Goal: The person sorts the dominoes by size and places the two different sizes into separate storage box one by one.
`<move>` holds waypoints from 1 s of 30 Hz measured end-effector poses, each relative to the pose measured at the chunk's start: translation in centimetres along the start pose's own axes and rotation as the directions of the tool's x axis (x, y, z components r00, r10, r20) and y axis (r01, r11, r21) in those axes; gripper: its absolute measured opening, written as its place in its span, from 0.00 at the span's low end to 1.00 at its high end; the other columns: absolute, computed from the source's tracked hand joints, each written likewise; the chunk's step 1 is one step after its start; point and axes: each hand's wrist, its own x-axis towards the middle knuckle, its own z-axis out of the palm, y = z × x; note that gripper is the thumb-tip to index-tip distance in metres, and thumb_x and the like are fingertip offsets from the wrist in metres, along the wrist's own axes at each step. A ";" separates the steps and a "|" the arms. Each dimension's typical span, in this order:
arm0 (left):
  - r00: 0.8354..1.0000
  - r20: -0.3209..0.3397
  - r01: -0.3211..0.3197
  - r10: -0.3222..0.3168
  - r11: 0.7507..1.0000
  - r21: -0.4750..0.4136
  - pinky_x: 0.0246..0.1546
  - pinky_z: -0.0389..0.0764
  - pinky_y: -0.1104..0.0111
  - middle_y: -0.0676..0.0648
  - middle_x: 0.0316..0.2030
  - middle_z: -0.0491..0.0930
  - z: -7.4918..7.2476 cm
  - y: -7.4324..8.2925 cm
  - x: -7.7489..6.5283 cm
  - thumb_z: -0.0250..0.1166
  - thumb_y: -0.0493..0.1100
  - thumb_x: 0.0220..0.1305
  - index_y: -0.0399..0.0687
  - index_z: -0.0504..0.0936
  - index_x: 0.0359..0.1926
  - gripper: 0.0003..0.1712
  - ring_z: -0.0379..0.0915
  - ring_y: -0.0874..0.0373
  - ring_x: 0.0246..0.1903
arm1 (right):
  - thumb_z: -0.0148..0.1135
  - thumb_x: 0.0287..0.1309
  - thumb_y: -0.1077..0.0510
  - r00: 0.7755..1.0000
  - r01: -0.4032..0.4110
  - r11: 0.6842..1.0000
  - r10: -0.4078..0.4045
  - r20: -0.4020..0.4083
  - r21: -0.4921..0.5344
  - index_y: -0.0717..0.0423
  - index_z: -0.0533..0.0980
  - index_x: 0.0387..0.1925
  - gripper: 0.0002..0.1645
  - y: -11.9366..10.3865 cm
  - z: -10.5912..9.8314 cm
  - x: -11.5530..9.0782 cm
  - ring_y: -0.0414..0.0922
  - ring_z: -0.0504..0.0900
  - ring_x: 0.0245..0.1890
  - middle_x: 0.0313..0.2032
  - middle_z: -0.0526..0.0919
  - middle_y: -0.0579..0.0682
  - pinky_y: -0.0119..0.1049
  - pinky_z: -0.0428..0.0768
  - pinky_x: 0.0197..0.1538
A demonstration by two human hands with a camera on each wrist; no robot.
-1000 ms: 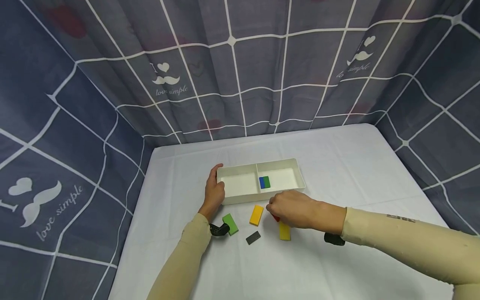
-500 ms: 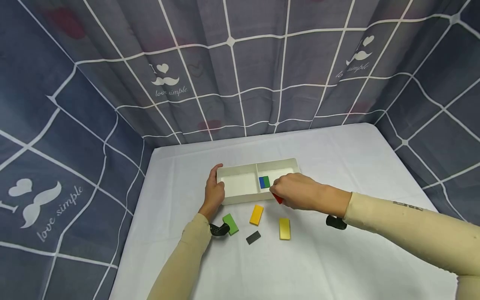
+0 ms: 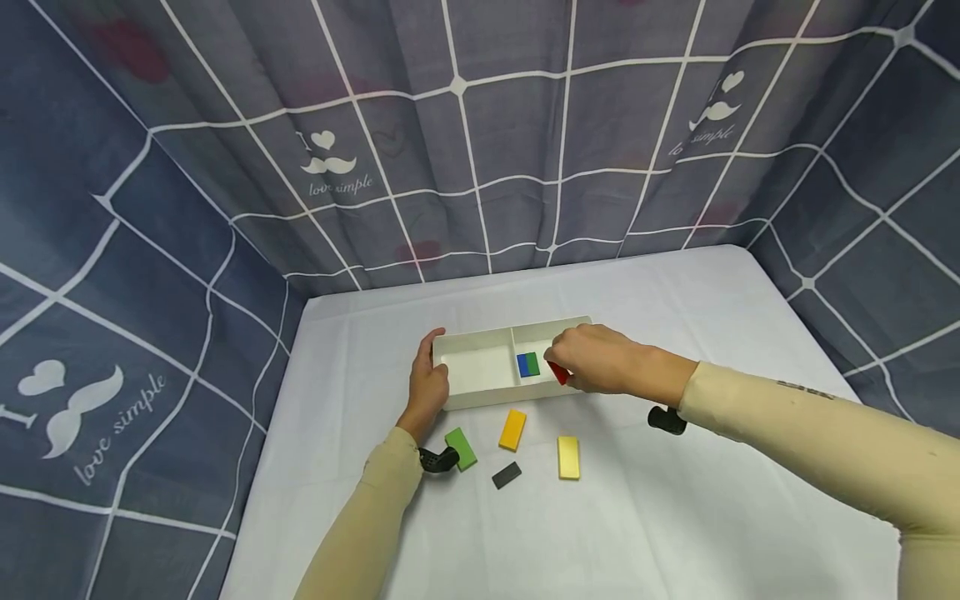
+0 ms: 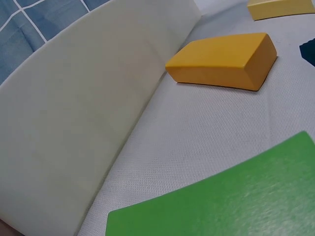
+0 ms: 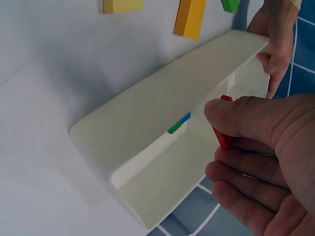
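While right fingers (image 5: 246, 164) pinch the red block (image 5: 224, 139), likely light, stiff and best held mid-face, left fingers (image 3: 427, 348) grip the box (image 3: 495, 396) at its left end

Box (image 3: 480, 398), centre: smooth, matt, plastic-looking. Red block (image 5: 224, 138), right of centre: smooth. Green block (image 4: 231, 201), lower right of left-wrist view: smooth, faint sheen. Tablecloth (image 3: 637, 533), bottom: fine-woven, matt. Curtain (image 3: 510, 125), top: creased cloth.

The white-covered table (image 3: 675, 500) bears a divided tray (image 3: 480, 397) and four blocks (image 3: 513, 430)
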 end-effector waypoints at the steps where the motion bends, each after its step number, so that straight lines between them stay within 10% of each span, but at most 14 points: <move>1: 1.000 0.000 0.001 -0.001 1.000 0.001 0.80 0.64 0.43 0.41 0.77 0.70 0.0 0.0 0.0 0.42 0.25 0.69 0.51 0.62 0.83 0.43 0.65 0.43 0.78 | 0.83 0.54 0.66 1.000 -0.001 1.000 0.001 -0.004 -0.002 0.53 0.86 0.33 0.10 0.2 0.0 0.1 0.40 0.79 0.28 0.28 0.84 0.43 0.34 0.83 0.34; 30: 1.000 -0.006 -0.001 0.001 1.000 0.014 0.79 0.64 0.42 0.40 0.78 0.69 0.1 0.2 -0.2 0.42 0.25 0.69 0.50 0.62 0.83 0.43 0.65 0.41 0.77 | 0.83 0.55 0.64 0.996 -0.092 0.987 0.089 0.028 0.129 0.57 0.87 0.36 0.10 3.8 3.3 2.2 0.42 0.78 0.29 0.29 0.86 0.44 0.39 0.81 0.38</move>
